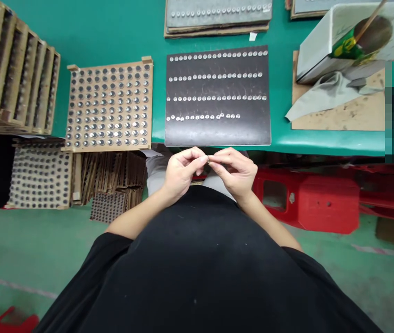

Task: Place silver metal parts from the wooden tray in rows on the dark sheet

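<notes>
My left hand [184,172] and my right hand [236,172] meet close to my body, just off the front edge of the table. Their thumbs and forefingers pinch one tiny part [208,160] between them; it is too small to name. Right beyond the hands lies a dark board [214,132] carrying rows of small round metal pieces [214,98], the nearest row ending short of the right side. Left of it, a wooden tray [109,149] holds a grid of small dark-and-silver cylindrical parts [101,115].
Stacked wooden trays [53,88] stand at far left, with more trays [40,175] below table height. Another board of pieces [218,18] lies at the back. At right are a white box [317,51], a grey cloth [332,90] and a red stool [329,203].
</notes>
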A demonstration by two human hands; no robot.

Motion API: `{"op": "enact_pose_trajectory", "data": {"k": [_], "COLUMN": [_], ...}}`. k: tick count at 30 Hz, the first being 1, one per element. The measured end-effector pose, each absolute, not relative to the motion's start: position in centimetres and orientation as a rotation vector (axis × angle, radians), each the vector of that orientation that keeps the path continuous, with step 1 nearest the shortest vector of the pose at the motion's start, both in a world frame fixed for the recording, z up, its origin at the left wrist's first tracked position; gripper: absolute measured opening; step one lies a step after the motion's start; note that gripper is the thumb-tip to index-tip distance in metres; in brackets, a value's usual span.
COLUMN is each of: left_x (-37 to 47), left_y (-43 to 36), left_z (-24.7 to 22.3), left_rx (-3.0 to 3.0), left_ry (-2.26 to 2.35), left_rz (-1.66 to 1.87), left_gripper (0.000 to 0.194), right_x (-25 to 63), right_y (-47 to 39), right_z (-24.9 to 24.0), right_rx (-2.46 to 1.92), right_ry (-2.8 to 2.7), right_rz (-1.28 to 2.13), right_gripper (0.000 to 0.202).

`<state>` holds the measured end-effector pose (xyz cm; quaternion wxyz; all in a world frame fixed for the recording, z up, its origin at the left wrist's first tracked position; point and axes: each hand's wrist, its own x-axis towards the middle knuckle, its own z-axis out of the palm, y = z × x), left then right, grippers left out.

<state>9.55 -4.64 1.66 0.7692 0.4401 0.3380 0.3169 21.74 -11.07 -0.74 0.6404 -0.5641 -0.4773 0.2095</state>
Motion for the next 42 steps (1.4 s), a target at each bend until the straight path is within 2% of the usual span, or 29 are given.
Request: {"op": "enact_pose_trajectory", "data": {"k": [4,9,15,18,23,32,36,39,42], "left_x": [9.4,9.1,9.2,9.2,9.2,9.1,9.1,9.0,9.0], "left_y": [-4.7,-4.8,-4.9,-4.9,-4.9,-5.1,-5.2,-5.2,-5.2], "left_z": [1.2,1.0,1.1,1.1,1.1,1.1,0.9,0.6,0.4], "left_rx": [0.994,1.144,1.1,1.014,0.984,0.909,0.951,1.033,1.119], "left_ry": [0.803,0.808,0.73,0.749,0.766,0.751,0.755,0.772,0.769], "left_rz": [0.789,0.831,0.716,0.693,0.668,0.638,0.72,0.795,0.819], "left_gripper": [0.028,0.026,0.025,0.027,0.03,0.034,0.032,0.032,0.031], "right_x": [21.7,22.2,22.3,22.3,22.1,21.5,22.0,22.2,22.1], "right_y": [-11.5,-11.7,-11.1,-11.1,-11.3,-11.4,-11.7,-12.0,-12.1], "right_z": [-0.6,0.6,0.2,-0.5,-0.6,-0.5,-0.8,-0.4,0.1], "right_rx": [-1.316,-1.325,-1.529,-1.554,-1.351,-1.455,-1.448,-1.356,-1.322], "right_ry": [-0.925,-1.041,-0.853,-0.807,-0.949,-1.133,-1.073,-1.064,-1.091], "right_rz": [0.658,0.866,0.585,0.619,0.771,0.289,0.578,0.777,0.754], "right_gripper": [0.017,0.033,0.041,0.047,0.036,0.03,0.042,0.034,0.025]}}
